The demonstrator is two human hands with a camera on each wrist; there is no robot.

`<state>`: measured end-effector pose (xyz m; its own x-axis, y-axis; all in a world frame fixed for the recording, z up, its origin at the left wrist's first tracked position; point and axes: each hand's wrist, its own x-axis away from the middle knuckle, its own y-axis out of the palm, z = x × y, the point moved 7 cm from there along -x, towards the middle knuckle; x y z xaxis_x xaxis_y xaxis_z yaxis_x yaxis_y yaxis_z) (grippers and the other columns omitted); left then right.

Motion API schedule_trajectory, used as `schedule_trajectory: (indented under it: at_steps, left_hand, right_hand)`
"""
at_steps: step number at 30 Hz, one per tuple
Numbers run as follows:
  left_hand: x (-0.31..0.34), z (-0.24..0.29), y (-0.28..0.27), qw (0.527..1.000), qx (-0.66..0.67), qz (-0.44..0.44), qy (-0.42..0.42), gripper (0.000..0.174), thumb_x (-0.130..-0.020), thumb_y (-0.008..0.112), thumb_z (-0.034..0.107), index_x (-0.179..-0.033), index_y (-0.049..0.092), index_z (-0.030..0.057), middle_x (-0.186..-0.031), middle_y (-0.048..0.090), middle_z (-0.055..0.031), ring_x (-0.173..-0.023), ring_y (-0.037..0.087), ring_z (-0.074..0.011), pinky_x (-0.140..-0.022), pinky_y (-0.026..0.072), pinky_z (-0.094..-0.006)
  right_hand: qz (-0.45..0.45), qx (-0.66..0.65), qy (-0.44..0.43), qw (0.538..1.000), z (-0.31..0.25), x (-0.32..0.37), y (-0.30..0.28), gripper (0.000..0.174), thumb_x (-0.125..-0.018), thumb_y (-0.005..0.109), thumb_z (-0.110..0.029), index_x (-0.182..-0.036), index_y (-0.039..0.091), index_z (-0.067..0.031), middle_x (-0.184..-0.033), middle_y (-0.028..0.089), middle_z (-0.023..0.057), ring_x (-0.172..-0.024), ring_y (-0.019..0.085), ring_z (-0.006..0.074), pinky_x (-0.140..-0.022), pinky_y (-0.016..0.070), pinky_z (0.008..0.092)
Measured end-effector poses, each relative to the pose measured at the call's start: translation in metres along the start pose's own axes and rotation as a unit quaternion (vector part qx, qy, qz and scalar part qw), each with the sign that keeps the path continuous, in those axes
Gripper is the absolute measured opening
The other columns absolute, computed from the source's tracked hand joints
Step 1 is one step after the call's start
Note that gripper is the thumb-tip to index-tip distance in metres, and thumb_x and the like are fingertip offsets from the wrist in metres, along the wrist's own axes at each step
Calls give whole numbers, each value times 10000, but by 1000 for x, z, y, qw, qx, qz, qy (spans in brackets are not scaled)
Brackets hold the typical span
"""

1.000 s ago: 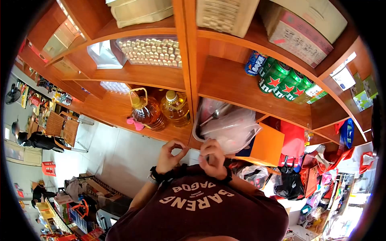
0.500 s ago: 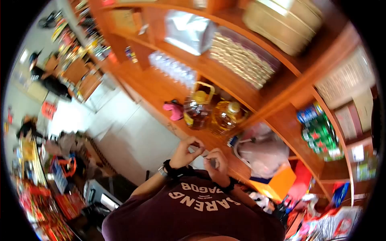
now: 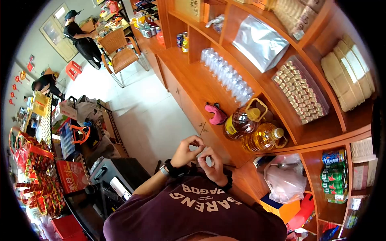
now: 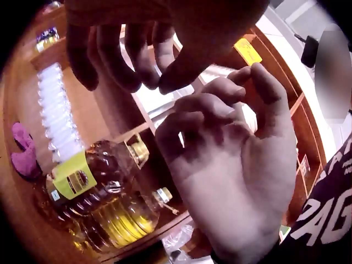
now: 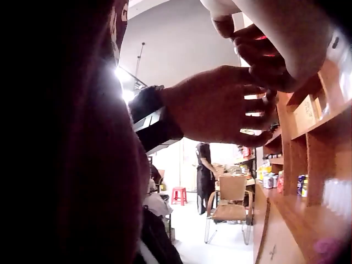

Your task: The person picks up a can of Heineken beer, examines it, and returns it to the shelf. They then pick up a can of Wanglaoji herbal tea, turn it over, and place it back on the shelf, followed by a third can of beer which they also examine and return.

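In front of the chest, the left hand (image 3: pixel 186 152) and right hand (image 3: pixel 214 166) are raised side by side, fingers loosely curled, with their fingertips close together. Nothing can be seen held in either. The left wrist view has the left hand (image 4: pixel 165 36) dark across the top and the palm of the right hand (image 4: pixel 228 154) below it. In the right wrist view the left hand (image 5: pixel 212 104) lies under the right hand (image 5: pixel 283 44). Nearby on the wooden counter (image 3: pixel 183 74) are two oil bottles (image 3: pixel 243 123) (image 3: pixel 261 137) and a pink object (image 3: pixel 216 114).
Shelves hold clear bottles (image 3: pixel 227 74), a silver bag (image 3: pixel 260 42), green cans (image 3: pixel 333 180) and a plastic bag (image 3: pixel 283 180). A wicker chair (image 3: pixel 120 58), a red stool (image 3: pixel 73 70) and two people (image 3: pixel 82 40) (image 3: pixel 47 83) are farther off. Black equipment (image 3: pixel 120 176) stands at the left.
The head view has swung round, bringing more of the room and counter into sight while the shelves shift right. Both hands keep much the same curled pose, close together before the chest.
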<state>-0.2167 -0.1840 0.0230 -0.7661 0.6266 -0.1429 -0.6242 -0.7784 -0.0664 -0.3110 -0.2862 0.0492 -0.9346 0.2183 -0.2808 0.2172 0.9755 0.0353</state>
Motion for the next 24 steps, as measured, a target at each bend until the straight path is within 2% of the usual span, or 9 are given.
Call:
schedule_trajectory:
  at_steps: [2,4,7,10,11,14,18,24]
  left_hand:
    - [6,0,-18,999,-9,30,-2,86,-943,701,53,-952,627,8,-886,678,-45,-848,655,-118,-820,535,-301]
    - [13,-4,-32,997,-9,68,-30,78,-948,691,45,-951,624,6,-871,677,-46,-828,650,-116,-780,532,-296]
    - [23,-9,-42,993,-68,88,-38,81,-956,685,50,-960,619,4,-846,673,-41,-796,640,-113,-750,524,-290]
    - [33,-12,-46,992,-53,108,-27,103,-959,695,74,-968,617,8,-834,672,-40,-775,630,-112,-732,518,-283]
    - [36,-14,-48,990,-31,130,-37,77,-897,703,28,-939,641,10,-836,686,-47,-748,610,-115,-727,504,-280]
    - [42,-18,-48,989,3,135,-57,79,-880,689,10,-944,642,7,-840,684,-48,-752,602,-121,-734,499,-285]
    - [41,-11,-55,988,-52,146,-25,110,-853,685,-8,-954,643,-1,-854,682,-57,-743,589,-134,-730,494,-293]
    - [35,-17,-59,985,-68,151,-46,175,-843,662,-39,-1013,637,-7,-847,676,-77,-784,621,-144,-780,529,-313]
  right_hand:
    - [-38,38,-2,999,-6,-9,16,156,-962,693,-150,-930,596,-31,-793,579,15,-677,506,65,-636,434,252]
    - [-66,28,2,997,-3,-15,27,159,-958,699,-149,-927,599,-29,-789,590,16,-676,519,68,-635,442,251]
    - [-108,15,15,994,2,-19,41,158,-948,709,-144,-925,605,-27,-792,606,21,-683,543,75,-642,456,248]
    - [-139,7,19,990,7,-25,49,148,-942,712,-136,-927,611,-27,-799,615,28,-698,558,84,-655,462,247]
    - [-149,7,13,989,7,-25,52,142,-941,711,-132,-929,614,-28,-798,619,30,-706,563,88,-661,463,248]
    - [-150,-9,13,989,9,-33,54,148,-940,710,-134,-914,614,-24,-794,619,30,-721,568,93,-679,466,255]
    - [-149,-23,30,988,29,-41,54,155,-946,704,-147,-953,627,-12,-801,611,28,-724,569,98,-693,468,263]
    - [-163,-41,73,983,49,-54,54,196,-951,709,-187,-969,633,-7,-846,640,32,-755,598,101,-702,487,272]
